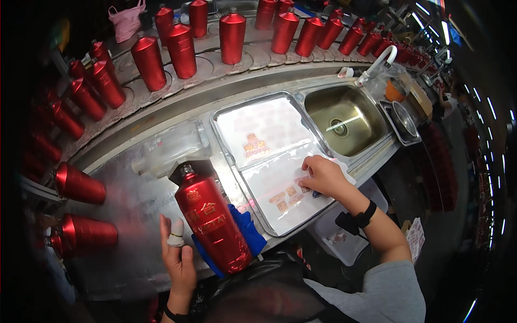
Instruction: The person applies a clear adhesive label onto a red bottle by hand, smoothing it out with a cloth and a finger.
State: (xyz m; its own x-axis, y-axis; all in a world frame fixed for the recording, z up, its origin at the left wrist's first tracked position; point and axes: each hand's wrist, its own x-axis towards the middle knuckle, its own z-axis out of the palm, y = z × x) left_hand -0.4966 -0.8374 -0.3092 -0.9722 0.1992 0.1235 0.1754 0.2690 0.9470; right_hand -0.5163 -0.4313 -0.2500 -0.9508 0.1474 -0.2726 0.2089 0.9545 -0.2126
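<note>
A glossy red bottle (215, 220) with gold print leans in front of me on a blue cloth (249, 229), its neck tilted away. Beside it, on the left, my left hand (180, 261) is open with fingers spread; a pale cover sits on one fingertip. It seems apart from the bottle and holds nothing. Over the near part of a wet, white-covered tray (264, 215), my right hand (326, 175) pinches at a small printed label (305, 187). Fingers partly hide that label. Other small labels (282, 202) lie close by, and a cluster of orange-brown ones (254, 146) lies farther up the tray.
A steel sink (344, 121) with a white tap (379, 62) adjoins the tray on the right. Many red bottles (232, 37) stand along a curved conveyor (258, 56) behind. Clear plastic (172, 145) lies left of the tray. A white bin (350, 242) stands below the counter's edge.
</note>
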